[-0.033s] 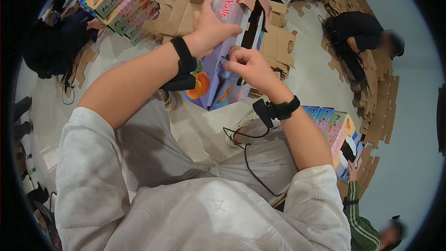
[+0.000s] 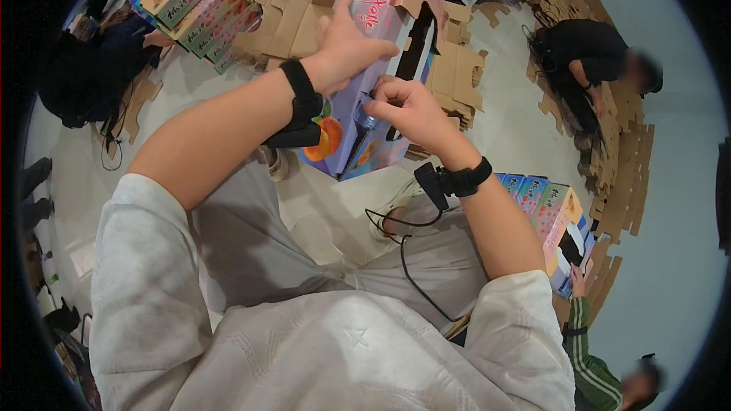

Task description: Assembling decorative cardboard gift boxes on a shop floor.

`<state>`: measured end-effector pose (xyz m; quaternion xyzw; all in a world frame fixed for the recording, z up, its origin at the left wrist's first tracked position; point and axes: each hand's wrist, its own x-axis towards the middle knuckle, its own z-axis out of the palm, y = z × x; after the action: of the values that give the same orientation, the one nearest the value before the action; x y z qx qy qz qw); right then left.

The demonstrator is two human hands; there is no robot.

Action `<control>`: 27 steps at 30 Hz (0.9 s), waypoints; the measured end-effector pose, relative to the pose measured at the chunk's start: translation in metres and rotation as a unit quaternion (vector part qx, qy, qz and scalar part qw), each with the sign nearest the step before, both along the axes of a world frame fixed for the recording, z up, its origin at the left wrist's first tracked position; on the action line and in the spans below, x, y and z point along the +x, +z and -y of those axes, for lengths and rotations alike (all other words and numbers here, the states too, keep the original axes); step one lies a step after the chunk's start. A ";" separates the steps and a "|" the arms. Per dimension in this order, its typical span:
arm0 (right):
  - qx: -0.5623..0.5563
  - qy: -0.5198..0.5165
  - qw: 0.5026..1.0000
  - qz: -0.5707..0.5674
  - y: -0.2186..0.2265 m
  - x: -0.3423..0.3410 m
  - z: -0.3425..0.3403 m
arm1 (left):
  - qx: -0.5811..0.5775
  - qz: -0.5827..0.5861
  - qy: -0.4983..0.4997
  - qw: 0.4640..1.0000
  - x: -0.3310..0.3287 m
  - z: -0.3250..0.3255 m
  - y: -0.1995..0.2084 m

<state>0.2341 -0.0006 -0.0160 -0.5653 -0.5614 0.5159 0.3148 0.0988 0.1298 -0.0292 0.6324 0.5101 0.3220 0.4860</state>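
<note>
A tall purple-and-pink printed carton (image 2: 346, 99) with pictures of peaches stands tilted in front of me. A long dark opening runs along its right-hand face. My left hand (image 2: 343, 49) lies spread against its printed side, thumb stretched toward the opening and fingers pointing away from me. At the carton's near end, my right hand (image 2: 407, 110) is closed, with thumb and forefinger pinching a purple flap (image 2: 365, 116) by the corner. The other right fingers are curled in, and their tips are partly hidden. Black straps with small devices circle both wrists.
Flattened brown cardboard (image 2: 289, 27) lies on the floor behind the carton. Printed cartons (image 2: 202, 15) are stacked at the far left, and more cartons (image 2: 544, 205) stand at the right by a co-worker's green sleeve (image 2: 582, 350). Another person (image 2: 582, 49) crouches at the far right. A black cable (image 2: 407, 266) hangs from my right wrist.
The carton's near end has shifted very slightly to the left. Both hands keep their places on it.
</note>
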 end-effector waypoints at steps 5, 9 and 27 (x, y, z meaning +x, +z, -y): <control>0.068 0.026 0.997 0.024 0.007 0.013 0.001 | 0.069 -0.039 -0.025 0.997 -0.001 -0.001 -0.002; 0.067 -0.139 0.980 0.123 0.010 0.071 -0.015 | 0.062 0.021 -0.020 0.998 -0.009 -0.005 0.025; -0.311 -0.142 0.939 -0.038 -0.071 0.114 0.016 | 0.276 0.020 -0.134 0.952 -0.028 -0.012 0.030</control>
<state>0.3483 -0.0165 -0.0869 -0.6887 -0.2744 0.6361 0.2138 0.0709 0.1416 0.0004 0.7979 0.3021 0.3942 0.3416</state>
